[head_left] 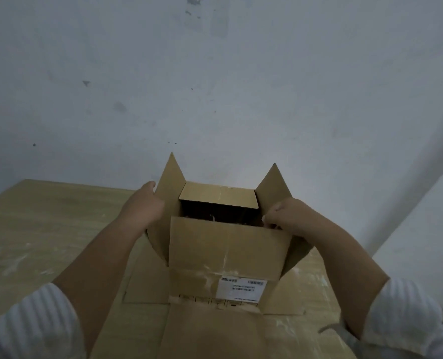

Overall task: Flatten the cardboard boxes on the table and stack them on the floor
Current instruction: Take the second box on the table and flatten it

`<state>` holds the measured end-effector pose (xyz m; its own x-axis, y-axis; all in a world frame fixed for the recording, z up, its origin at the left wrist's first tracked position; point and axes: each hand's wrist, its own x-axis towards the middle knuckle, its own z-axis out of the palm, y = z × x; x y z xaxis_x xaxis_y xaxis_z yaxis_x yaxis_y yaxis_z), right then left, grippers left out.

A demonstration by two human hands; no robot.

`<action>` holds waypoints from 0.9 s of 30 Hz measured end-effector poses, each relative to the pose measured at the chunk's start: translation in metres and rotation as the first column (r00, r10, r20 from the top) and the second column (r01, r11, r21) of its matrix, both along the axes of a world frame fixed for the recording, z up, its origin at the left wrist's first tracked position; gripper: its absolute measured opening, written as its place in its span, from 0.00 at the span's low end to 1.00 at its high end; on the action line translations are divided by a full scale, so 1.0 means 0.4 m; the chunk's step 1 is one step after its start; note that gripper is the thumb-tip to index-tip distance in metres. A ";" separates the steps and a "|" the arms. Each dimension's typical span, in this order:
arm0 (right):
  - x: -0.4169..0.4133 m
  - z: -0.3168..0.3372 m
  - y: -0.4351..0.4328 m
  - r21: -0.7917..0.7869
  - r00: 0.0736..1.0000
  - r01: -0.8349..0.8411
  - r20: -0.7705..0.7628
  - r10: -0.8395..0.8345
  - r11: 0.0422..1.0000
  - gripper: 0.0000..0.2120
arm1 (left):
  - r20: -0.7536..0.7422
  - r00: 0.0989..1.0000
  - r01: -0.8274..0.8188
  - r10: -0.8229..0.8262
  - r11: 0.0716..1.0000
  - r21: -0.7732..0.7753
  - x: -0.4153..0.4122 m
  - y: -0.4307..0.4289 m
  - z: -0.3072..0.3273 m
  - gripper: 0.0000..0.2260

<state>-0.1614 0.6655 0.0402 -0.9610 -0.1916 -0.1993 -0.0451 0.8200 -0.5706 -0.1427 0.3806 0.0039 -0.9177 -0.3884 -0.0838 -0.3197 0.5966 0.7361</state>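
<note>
A brown cardboard box stands upright on the wooden table, its top open and its inside dark. Both side flaps stick up, the near flap hangs down toward me, and the bottom flaps splay out flat on the table. A white barcode label is stuck low on the near wall. My left hand presses against the outside of the left flap. My right hand pinches the right flap at the box's near right corner. Its fingertips are partly hidden by the cardboard.
A pale, stained wall rises right behind the table's far edge. At the right a second wall meets it in a corner. The table surface shows white smears. White sleeves cover both of my forearms near the bottom edge.
</note>
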 end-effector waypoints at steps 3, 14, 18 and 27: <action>0.031 0.020 0.004 0.139 0.985 -0.152 0.108 0.138 0.979 0.12 | -0.062 0.997 0.041 -0.047 0.995 -0.091 0.021 0.057 0.000 0.10; 0.010 -0.022 0.015 0.346 0.987 -0.113 -0.071 0.146 0.931 0.19 | -0.018 0.998 0.047 -0.052 0.973 -0.227 0.020 0.094 0.008 0.20; 0.011 -0.027 -0.016 0.464 0.971 -0.174 -0.068 0.231 0.869 0.17 | -0.012 1.000 0.013 -0.017 0.964 -0.265 0.006 0.076 0.017 0.21; -0.203 -0.018 -0.039 0.662 0.928 -0.192 -0.117 0.353 0.725 0.15 | 0.009 1.000 -0.020 0.025 0.922 -0.386 -0.006 0.081 0.005 0.22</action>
